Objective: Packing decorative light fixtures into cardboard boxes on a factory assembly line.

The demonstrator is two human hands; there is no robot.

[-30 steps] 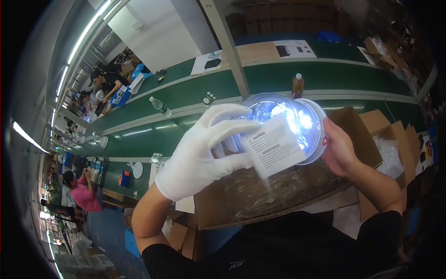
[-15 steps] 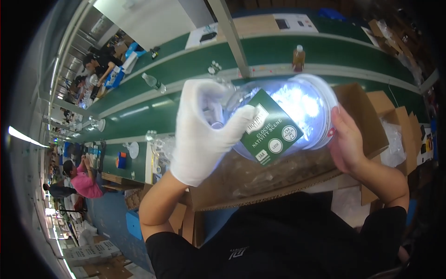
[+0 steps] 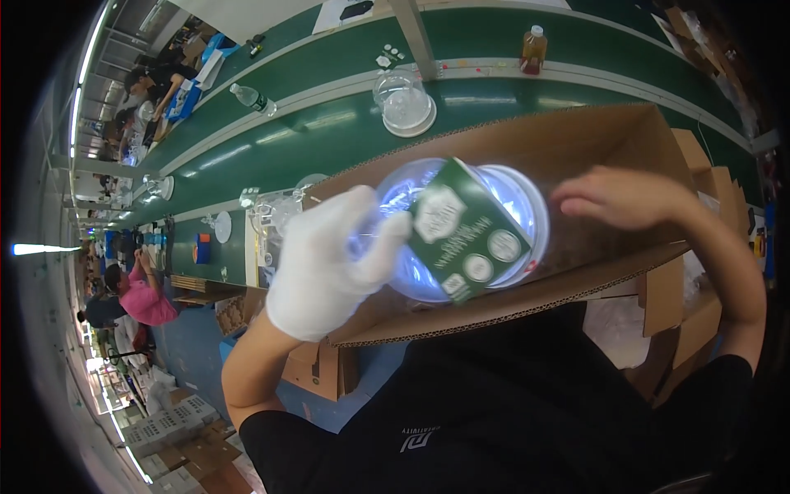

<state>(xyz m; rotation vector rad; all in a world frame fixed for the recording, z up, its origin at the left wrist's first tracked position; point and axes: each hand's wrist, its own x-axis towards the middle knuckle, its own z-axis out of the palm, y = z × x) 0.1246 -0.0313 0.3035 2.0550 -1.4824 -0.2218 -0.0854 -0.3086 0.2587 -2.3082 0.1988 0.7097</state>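
A clear cloche, lit blue-white from inside, lies on its side over an open cardboard box. Its round white base points to the right. My left hand, in a white glove, grips the dome end with the thumb toward me. A square green card hangs on the front of the dome and hides part of it. Bare and slightly blurred, my right hand is apart from the base, to its right above the box, with loosely bent fingers and nothing seen in them.
Another clear cloche stands on the green conveyor beyond the box. A bottle of brown liquid and a clear bottle are farther off. Clear plastic pieces lie left of the box. A person in pink works at the left.
My right hand has let go of the base and moved right. My left hand has brought the lit cloche lower and left, over the box. The cloche on the conveyor has come into sight.
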